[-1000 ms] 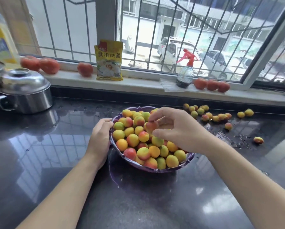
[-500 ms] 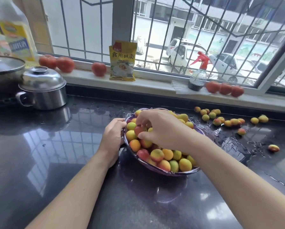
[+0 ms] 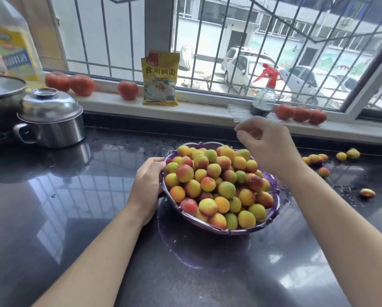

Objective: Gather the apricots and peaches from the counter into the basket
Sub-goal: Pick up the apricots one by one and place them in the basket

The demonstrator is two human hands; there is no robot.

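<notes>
A purple basket [image 3: 230, 231] stands on the black counter, heaped with small yellow, orange and red apricots and peaches [image 3: 214, 185]. My left hand [image 3: 149, 180] grips the basket's left rim. Above the far right edge of the basket hovers my right hand [image 3: 267, 147], blurred, its fingers loosely curled with no fruit seen in them. Several loose fruits [image 3: 314, 159] lie on the counter to the right, partly hidden behind my right wrist. Two more [image 3: 353, 153] sit farther right, one [image 3: 324, 172] nearer, and one [image 3: 367, 193] alone at the right edge.
A lidded steel pot [image 3: 50, 120] and a pan [image 3: 1, 89] stand at the left. The window sill holds tomatoes [image 3: 81, 85], a yellow packet [image 3: 160, 78], a spray bottle [image 3: 263, 96] and more tomatoes [image 3: 300, 114]. Water drops wet the counter on the right.
My right hand set a fruit down in the basket, then lifted and moved to the far right of it. My left hand stayed on the rim.
</notes>
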